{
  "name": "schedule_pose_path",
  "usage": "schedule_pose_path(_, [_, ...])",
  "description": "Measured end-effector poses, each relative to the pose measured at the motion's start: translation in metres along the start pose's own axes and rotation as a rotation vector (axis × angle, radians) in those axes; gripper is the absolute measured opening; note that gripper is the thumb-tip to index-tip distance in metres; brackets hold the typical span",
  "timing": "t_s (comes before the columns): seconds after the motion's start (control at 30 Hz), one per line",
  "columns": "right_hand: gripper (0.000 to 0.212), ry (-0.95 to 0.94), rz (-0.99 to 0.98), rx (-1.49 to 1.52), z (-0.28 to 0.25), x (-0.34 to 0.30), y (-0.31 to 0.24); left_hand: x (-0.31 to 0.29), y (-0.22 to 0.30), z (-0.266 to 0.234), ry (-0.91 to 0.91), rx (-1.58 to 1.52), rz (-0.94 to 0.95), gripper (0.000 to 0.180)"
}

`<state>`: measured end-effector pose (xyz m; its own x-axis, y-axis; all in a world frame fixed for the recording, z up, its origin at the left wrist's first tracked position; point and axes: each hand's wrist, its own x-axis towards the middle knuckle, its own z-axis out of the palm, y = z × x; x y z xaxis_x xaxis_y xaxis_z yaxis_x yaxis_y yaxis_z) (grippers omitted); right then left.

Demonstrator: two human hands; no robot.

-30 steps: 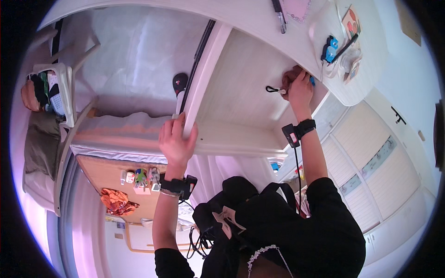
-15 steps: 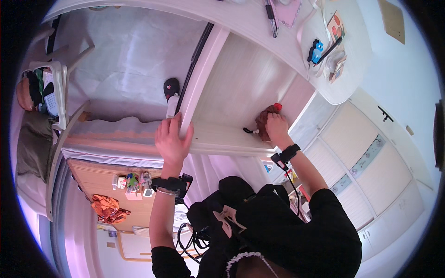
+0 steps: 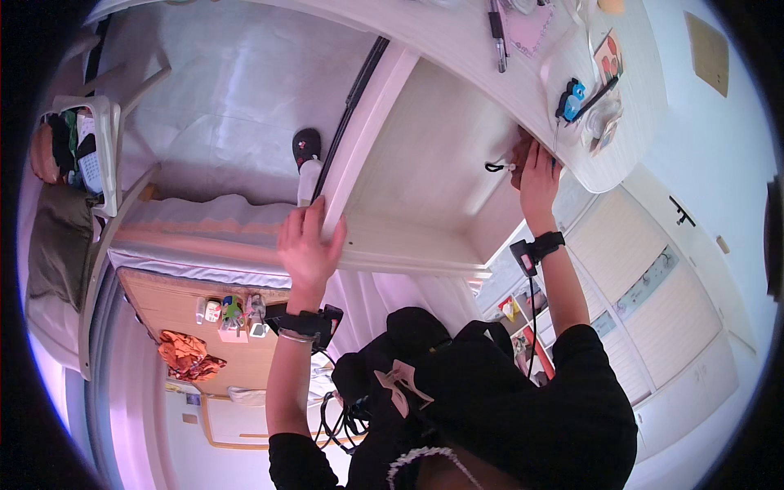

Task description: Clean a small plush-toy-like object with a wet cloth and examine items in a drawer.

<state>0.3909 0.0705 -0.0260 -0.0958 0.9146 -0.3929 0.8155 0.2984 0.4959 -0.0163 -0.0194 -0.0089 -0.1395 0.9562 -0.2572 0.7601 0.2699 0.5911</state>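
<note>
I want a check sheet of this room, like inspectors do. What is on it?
Surface: white desk top, curved at its right end.
Job's things: open white drawer; a small brownish thing at its far corner, kind unclear.
Clutter: pens, a blue clip-like thing and small bits on the desk.
Hands: left hand rests on the drawer's side rail; right hand touches the brownish thing, grip hidden.
Cables: one runs from the right wrist band down the arm.
Surroundings: bed at left, wooden shelf with small bottles, white cupboards at right.
</note>
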Motion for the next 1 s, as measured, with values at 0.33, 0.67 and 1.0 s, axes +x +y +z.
schedule_pose_path(0.33, [0.030,-0.186,-0.395,0.196,0.004,-0.098,-0.020,0.000,0.000,0.001,-0.022,0.044,0.006,0.039])
schedule_pose_path(0.67, [0.025,-0.404,-0.430,0.515,-0.018,-0.122,-0.036,0.000,0.002,0.000,-0.028,0.016,0.011,0.028])
schedule_pose_path(1.0, [0.025,-0.725,-0.135,0.425,-0.019,-0.101,-0.069,0.000,-0.003,0.001,-0.006,0.052,0.047,0.036])
